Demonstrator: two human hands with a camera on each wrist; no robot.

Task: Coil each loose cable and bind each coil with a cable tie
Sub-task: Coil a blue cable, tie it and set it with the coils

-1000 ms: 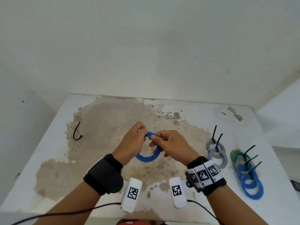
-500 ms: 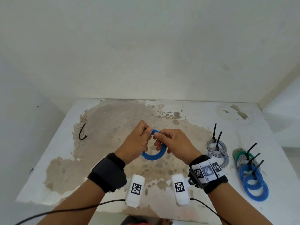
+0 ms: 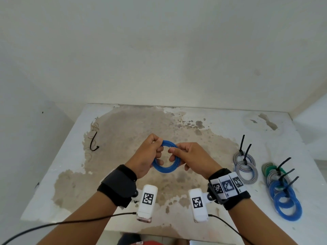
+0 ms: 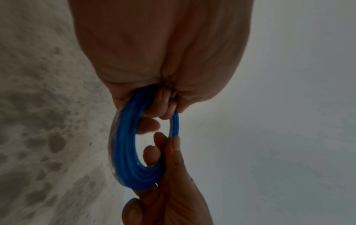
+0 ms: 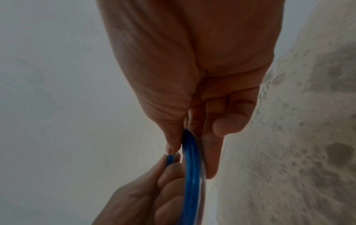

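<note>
Between the left hand (image 3: 148, 157) and right hand (image 3: 192, 157) we note a blue cable coil (image 3: 166, 168) with a smooth, glossy plastic jacket, ribbed where its turns lie side by side and translucent at the edge in the left wrist view (image 4: 123, 152). Below the hands the table top (image 3: 123, 131) looks matt white, its coating worn to a rough, blotchy grey-brown. Right of the right hand, the tied coils (image 3: 246, 171) show the same plastic sheen, bound by matt black ties (image 3: 241, 143); both wrist straps (image 3: 120, 184) look like matt black cloth.
</note>
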